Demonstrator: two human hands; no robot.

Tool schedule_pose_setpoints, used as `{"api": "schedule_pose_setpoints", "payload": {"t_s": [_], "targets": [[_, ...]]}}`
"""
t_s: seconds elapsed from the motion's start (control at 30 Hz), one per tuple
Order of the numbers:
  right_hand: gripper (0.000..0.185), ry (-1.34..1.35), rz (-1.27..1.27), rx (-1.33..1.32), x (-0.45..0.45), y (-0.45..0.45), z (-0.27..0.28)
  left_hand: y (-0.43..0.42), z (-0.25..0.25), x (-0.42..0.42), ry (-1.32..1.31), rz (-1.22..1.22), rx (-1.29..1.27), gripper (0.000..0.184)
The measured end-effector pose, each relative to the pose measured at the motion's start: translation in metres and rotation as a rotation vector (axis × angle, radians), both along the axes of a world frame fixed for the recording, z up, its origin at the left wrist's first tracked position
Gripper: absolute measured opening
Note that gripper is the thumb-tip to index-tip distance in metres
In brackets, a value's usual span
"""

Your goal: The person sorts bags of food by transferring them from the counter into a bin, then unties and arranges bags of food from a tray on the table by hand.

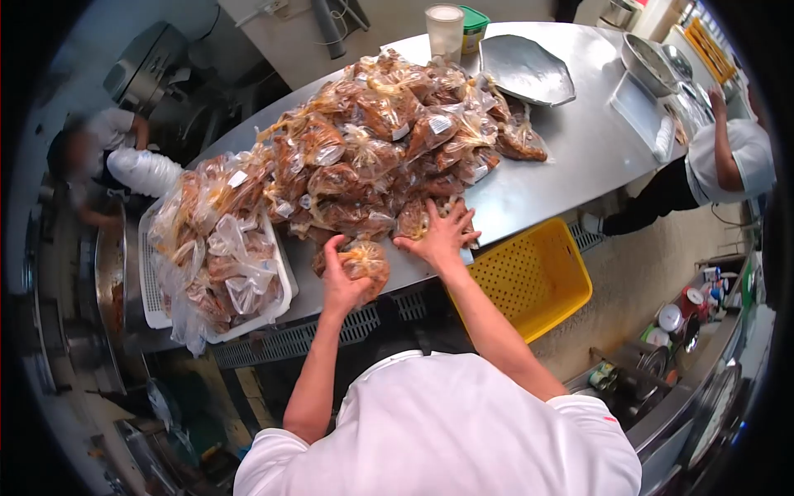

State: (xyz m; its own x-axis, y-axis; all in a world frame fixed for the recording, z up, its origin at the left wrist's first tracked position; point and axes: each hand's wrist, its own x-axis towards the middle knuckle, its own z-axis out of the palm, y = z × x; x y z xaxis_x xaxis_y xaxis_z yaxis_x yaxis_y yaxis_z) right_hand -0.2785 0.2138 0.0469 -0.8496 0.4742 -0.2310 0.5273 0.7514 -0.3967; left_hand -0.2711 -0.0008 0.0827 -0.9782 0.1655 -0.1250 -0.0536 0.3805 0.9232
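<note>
Held bag: a clear plastic bag (368, 260) with brown contents and a gathered, yellowish top, at the near edge of the desk, in front of the pile.
Left hand: the person's left hand (343, 283) is curved around the near left side of that bag, thumb and fingers gripping it.
Right hand: the right hand (445, 235) has its fingers spread wide, laid over a second bag (411, 221) at the pile's near right edge; whether it grips is hard to tell.
Pile: a large heap of similar bags (372, 149), several with white labels, spreads across the middle of the desk.
Left end: a white crate (289, 285) heaped with more bags, beside the pile.
Desk: shiny metal desk (571, 140), its bare surface reflecting light on the right.
Far edge: a pale tall container (445, 35), a green-lidded tub (474, 25) just beside it, and a wide silver dish (527, 70).
Below: a yellow perforated basket (525, 285), lower than the desk, near the right forearm.
Around: one co-worker (116, 132) at far left, another (732, 161) at far right, both in white tops.
</note>
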Motion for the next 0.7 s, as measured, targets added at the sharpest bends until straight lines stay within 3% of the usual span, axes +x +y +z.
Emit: {"api": "schedule_pose_setpoints", "payload": {"t_s": [0.07, 0.1, 0.13, 0.17, 0.2, 0.27, 0.33, 0.37, 0.4, 0.47, 0.53, 0.57, 0.6, 0.7], "targets": [[0.097, 0.039, -0.049, 0.048, -0.007, -0.003, -0.014, 0.0, 0.027, -0.008, 0.115, -0.037, -0.061, 0.069], [0.088, 0.103, -0.042, -0.027, -0.007, 0.0, -0.016, 0.001, 0.037, -0.013, 0.122, -0.044, -0.059, 0.069], [0.079, 0.163, -0.034, -0.1, -0.003, 0.002, -0.02, 0.002, 0.044, -0.017, 0.076, -0.161, -0.056, 0.057], [0.056, 0.302, -0.061, -0.081, 0.003, 0.005, -0.022, 0.004, 0.052, -0.022, 0.032, -0.276, -0.054, 0.046], [0.056, 0.312, -0.061, -0.075, 0.007, 0.012, -0.03, 0.009, 0.062, -0.028, 0.042, -0.277, -0.05, 0.046], [0.045, 0.499, 0.006, -0.118, 0.017, 0.027, -0.055, 0.02, 0.082, -0.042, 0.576, -0.344, -0.318, 0.037], [0.041, 0.531, 0.002, -0.108, 0.028, 0.039, -0.054, 0.031, 0.095, -0.075, 0.789, -0.288, -0.486, 0.034], [0.042, 0.562, -0.022, -0.223, 0.034, 0.045, -0.055, 0.039, 0.085, -0.095, 0.883, -0.234, -0.557, 0.026], [0.042, 0.591, -0.045, -0.339, 0.039, 0.049, -0.055, 0.041, 0.071, -0.11, 0.884, -0.231, -0.558, 0.026], [0.047, 0.545, -0.053, -0.363, 0.052, 0.054, -0.061, 0.044, 0.051, -0.128, 0.772, -0.275, -0.827, 0.02], [0.052, 0.559, -0.27, -1.361, 0.065, 0.059, -0.075, 0.03, 0.064, -0.144, 0.728, -0.312, -0.706, 0.019], [0.057, 0.642, -0.233, -1.527, 0.076, 0.063, -0.08, 0.025, 0.066, -0.15, 0.666, -0.356, -0.585, 0.018], [0.057, 0.657, -0.24, -1.528, 0.084, 0.064, -0.071, 0.027, 0.09, -0.144, 0.728, -0.36, -0.406, 0.017], [0.064, 0.677, -0.393, -1.957, 0.123, 0.064, -0.03, 0.038, 0.123, -0.136, 0.527, -0.438, -0.448, 0.023]]}}
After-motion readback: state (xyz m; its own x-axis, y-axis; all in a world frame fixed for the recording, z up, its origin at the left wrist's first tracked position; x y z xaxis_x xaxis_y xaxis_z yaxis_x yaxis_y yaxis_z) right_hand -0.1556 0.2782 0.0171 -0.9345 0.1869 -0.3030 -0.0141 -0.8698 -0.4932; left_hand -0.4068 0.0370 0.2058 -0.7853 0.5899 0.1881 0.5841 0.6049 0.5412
